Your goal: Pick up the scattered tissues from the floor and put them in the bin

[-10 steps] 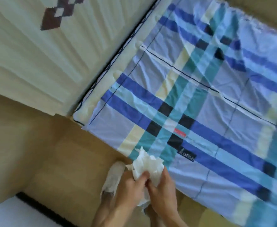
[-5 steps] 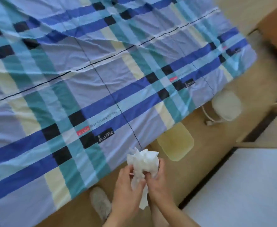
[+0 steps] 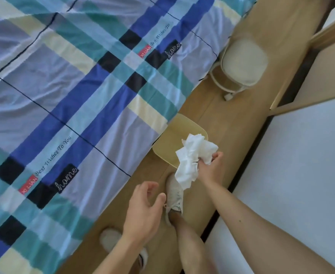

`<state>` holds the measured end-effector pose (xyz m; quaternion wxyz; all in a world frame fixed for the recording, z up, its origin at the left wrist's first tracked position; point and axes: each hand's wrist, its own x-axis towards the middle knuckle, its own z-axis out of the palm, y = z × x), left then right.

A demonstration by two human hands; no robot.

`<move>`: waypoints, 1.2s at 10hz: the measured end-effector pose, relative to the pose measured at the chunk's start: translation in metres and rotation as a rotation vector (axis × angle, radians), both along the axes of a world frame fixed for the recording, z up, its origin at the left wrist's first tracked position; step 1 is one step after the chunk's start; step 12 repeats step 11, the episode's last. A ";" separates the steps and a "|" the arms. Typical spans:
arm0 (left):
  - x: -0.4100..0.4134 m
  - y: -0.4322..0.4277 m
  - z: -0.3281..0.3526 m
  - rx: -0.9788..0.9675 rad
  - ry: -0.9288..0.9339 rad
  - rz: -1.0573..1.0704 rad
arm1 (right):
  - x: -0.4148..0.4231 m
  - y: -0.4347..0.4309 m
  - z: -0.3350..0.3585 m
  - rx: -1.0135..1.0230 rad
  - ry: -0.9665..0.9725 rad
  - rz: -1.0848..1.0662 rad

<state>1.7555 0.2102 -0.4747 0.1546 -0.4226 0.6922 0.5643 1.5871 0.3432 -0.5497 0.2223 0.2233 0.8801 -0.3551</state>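
As a person stands on a wooden floor (image 3: 239,123) beside a bed, the right hand (image 3: 212,168) clenches a crumpled wad of white tissues (image 3: 192,158), held in the air above the near edge of a pale yellow bin (image 3: 179,135) that sits partly under the checked bedsheet (image 3: 73,86). The left hand (image 3: 143,210) hangs empty, fingers spread and curled, just beside a white sneaker (image 3: 174,192). A cream stool (image 3: 243,62) stands farther along the floor.
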 end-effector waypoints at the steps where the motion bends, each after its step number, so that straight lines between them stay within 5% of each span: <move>1: -0.008 0.004 -0.015 0.004 -0.059 0.008 | -0.025 -0.002 -0.034 -0.009 -0.074 -0.035; 6: -0.062 0.023 -0.068 0.020 -0.207 0.004 | -0.069 -0.023 -0.122 -0.027 -0.279 0.008; 9: -0.084 0.033 -0.053 -0.019 -0.194 -0.084 | -0.051 0.003 -0.106 -0.008 -0.354 0.226; 12: -0.075 0.030 -0.026 -0.050 -0.146 -0.116 | -0.025 0.014 -0.066 -0.017 -0.335 0.218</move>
